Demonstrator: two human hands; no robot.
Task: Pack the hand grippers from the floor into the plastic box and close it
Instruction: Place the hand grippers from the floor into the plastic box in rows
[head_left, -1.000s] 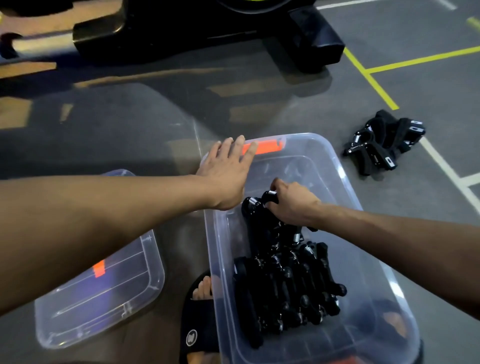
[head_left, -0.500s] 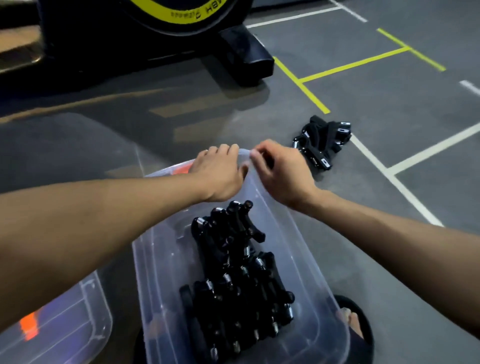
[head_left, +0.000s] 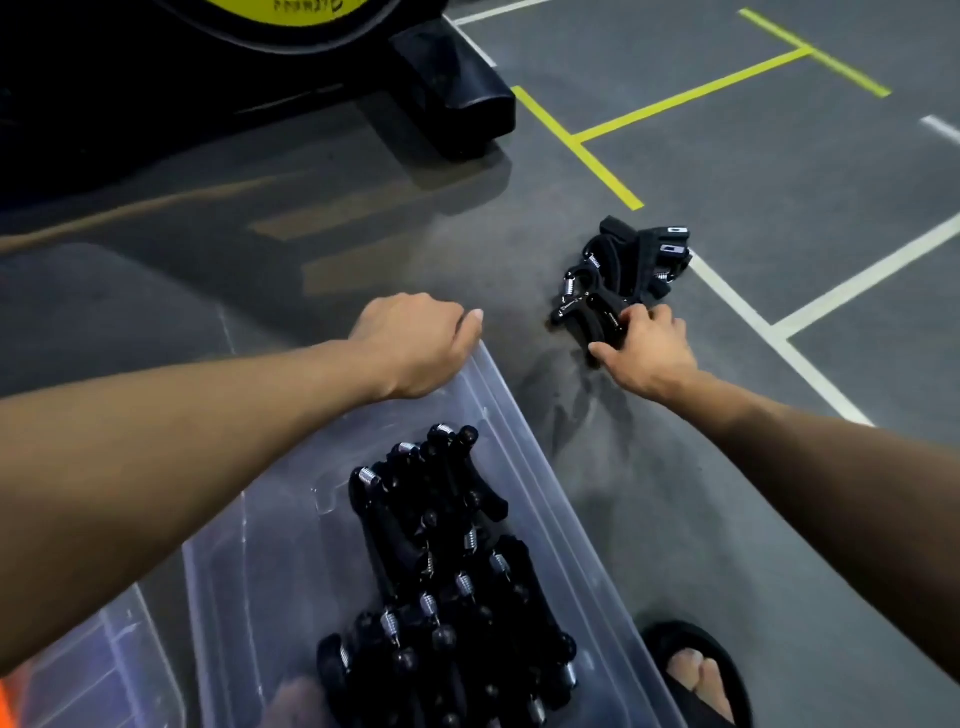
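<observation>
The right hand (head_left: 644, 348) is down on the gray floor (head_left: 753, 171), with its fingers curling around the nearest hand gripper in the small pile of hand grippers on the floor (head_left: 618, 280). It looks like it is just taking hold, and the gripper is not lifted yet. The left hand (head_left: 415, 343) is curled over the far edge of the clear plastic box (head_left: 524, 431), gripping the rim, most likely to keep the box from sliding. So this looks like the picking-up step, with the job partly done. Next, the right hand needs a firm hold on the black handles, then it must lift and carry the gripper over the rim and set it down inside. The springy grippers are tangled together, so more than one may come up at once. Inside the box lies a big heap of packed hand grippers (head_left: 441, 571), black with silver springs, and there is bare room near the far end. The clear lid (head_left: 98, 670) lies on the floor beside the box, at its left. A foot in a black sandal (head_left: 696, 675) stands just right of the box.
</observation>
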